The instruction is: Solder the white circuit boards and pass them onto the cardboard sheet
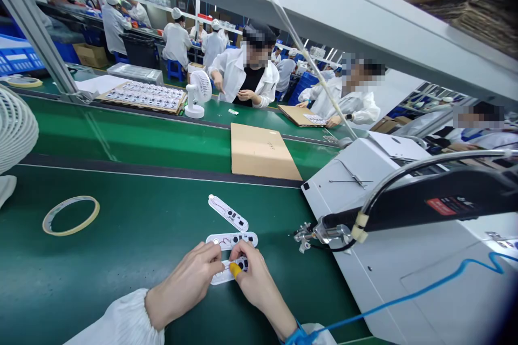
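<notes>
— So, what are your hands on right now?

— Your left hand [190, 283] and right hand [253, 277] meet over a white plastic strip [220, 276] lying on the green worktop [133, 237]. Your left fingers pinch its end; your right fingertips, one in a yellow finger cot [235, 270], press on its dark parts. Much of the strip is hidden under your fingers.

— And around them?

— A second strip [231, 239] lies just above, touching your fingertips; a third strip [227, 213] sits tilted beyond it. Their fine markings are too small to read. A tape ring [70, 215] lies well apart on the left. A hanging electric screwdriver [404, 210] points in from the right over a white machine housing [388, 269].

— Further out?

— A cardboard sheet [261, 152] rides the belt. Co-workers in white coats sit opposite, faces blurred.
</notes>
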A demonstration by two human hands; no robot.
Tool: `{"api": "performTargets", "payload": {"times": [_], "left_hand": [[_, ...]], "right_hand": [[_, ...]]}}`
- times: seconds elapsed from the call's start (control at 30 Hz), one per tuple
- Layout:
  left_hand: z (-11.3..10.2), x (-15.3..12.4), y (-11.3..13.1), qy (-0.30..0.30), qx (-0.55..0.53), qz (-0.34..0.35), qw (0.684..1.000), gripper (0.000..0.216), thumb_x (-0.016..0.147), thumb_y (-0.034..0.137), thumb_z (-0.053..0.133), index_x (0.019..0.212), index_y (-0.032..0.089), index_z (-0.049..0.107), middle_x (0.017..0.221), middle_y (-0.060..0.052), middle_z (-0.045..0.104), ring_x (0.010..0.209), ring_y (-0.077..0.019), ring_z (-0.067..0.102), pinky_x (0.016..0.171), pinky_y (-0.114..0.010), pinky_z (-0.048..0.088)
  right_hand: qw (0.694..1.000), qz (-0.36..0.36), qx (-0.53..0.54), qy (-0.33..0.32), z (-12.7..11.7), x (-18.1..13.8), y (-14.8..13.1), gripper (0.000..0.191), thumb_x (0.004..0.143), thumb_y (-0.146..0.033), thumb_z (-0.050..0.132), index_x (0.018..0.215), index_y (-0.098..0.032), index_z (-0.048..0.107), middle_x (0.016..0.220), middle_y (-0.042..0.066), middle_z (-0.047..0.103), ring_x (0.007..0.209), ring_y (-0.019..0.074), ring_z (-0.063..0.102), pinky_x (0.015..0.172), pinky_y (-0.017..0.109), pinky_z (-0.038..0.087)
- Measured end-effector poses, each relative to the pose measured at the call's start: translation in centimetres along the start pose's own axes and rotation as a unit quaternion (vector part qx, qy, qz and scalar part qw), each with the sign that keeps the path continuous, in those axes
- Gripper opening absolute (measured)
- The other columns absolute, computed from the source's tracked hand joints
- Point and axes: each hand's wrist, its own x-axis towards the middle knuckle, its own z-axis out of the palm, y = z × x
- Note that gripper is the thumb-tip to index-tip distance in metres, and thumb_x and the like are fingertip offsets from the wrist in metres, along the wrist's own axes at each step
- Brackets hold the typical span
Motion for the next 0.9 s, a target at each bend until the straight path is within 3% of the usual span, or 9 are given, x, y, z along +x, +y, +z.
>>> {"api": "performTargets", "payload": {"times": [0.27,0.47,0.57,0.7,0.9], "left_hand": [[0.6,-0.4,0.4,0.003,0.012,0.005,1.000,0.035,0.091,-0.005,0.035,0.081,0.016,0.061,0.086,-0.005,0.055,0.077,-0.0195,0.048,0.065,-0.030,0.037],[0.5,-0.2,0.4,0.002,-0.025,-0.080,0.996,0.036,0.091,-0.004,0.033,0.091,0.018,0.061,0.091,-0.005,0.054,0.076,-0.0187,0.048,0.067,-0.031,0.039],[0.5,0.1,-0.1,0.022,0.009,-0.039,0.999,0.038,0.090,-0.007,0.030,0.091,0.017,0.060,0.092,-0.005,0.055,0.079,-0.0196,0.048,0.069,-0.032,0.038],[0.5,0.3,-0.8,0.039,0.046,0.031,0.998,0.035,0.092,-0.006,0.034,0.079,0.016,0.058,0.086,-0.005,0.053,0.078,-0.0188,0.047,0.065,-0.031,0.034],[0.4,0.2,-0.7,0.040,0.043,0.053,0.997,0.031,0.096,-0.003,0.040,0.075,0.015,0.056,0.084,-0.004,0.053,0.077,-0.0178,0.046,0.065,-0.030,0.031]], "right_hand": [[0.999,0.044,-0.024,-0.003,-0.1,0.3,-0.8,0.030,0.058,0.001,0.046,0.075,-0.023,0.051,0.083,0.000,0.057,0.085,0.0220,0.051,0.076,0.034,0.037],[0.998,0.011,0.016,-0.051,-1.4,0.4,-0.4,0.027,0.067,-0.003,0.046,0.082,-0.023,0.056,0.088,0.000,0.061,0.089,0.0206,0.054,0.081,0.034,0.043],[0.998,0.004,0.025,-0.052,-1.6,0.4,-0.2,0.027,0.068,-0.003,0.044,0.082,-0.023,0.057,0.089,0.000,0.062,0.089,0.0198,0.056,0.080,0.032,0.044],[0.999,0.007,0.021,-0.042,-1.4,0.4,-0.3,0.023,0.071,-0.006,0.048,0.083,-0.023,0.058,0.088,0.000,0.062,0.086,0.0195,0.056,0.077,0.032,0.044],[0.999,0.025,-0.007,-0.023,-0.7,0.3,-0.6,0.023,0.067,-0.006,0.050,0.080,-0.023,0.056,0.087,0.000,0.061,0.087,0.0209,0.054,0.078,0.034,0.041]]}}
